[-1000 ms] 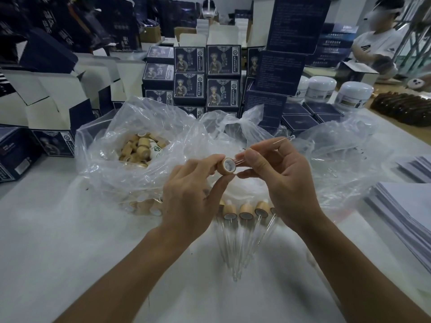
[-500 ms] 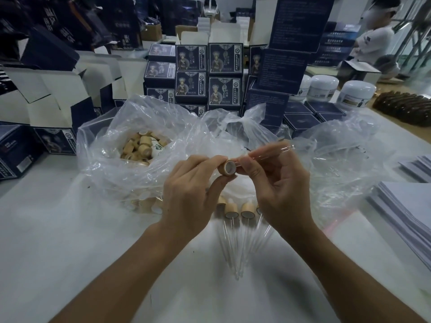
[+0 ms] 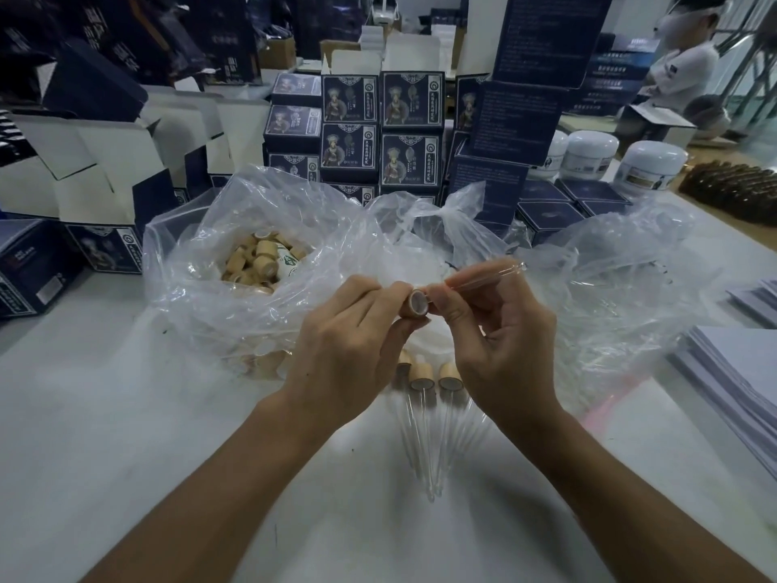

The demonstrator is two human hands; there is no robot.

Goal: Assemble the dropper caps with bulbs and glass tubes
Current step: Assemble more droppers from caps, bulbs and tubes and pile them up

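Left hand (image 3: 344, 351): fingers curled round a wooden dropper cap (image 3: 414, 304), held above the desk (image 3: 126, 435) with the open end facing the right hand. Right hand (image 3: 500, 342): thumb and forefinger pinching a glass tube (image 3: 490, 276) close to its near end, far tip angled up and to the right. Near end of tube at the cap opening; whether seated inside cannot be told.

Directly below the hands, lying on the desk: a row of finished droppers (image 3: 422, 397), wooden caps away from the camera, glass tubes pointing toward it, partly hidden by both hands.

Behind the left hand: open clear plastic bag (image 3: 202, 263) holding loose wooden caps (image 3: 262, 260). To the right: second clear bag (image 3: 622, 288), crumpled, contents not discernible.

Rear of desk: stacked dark blue cartons (image 3: 380, 132), open white-lined boxes (image 3: 105, 162) at left, white jars (image 3: 649, 164) at right. Stack of white sheets (image 3: 740, 372) at right edge.
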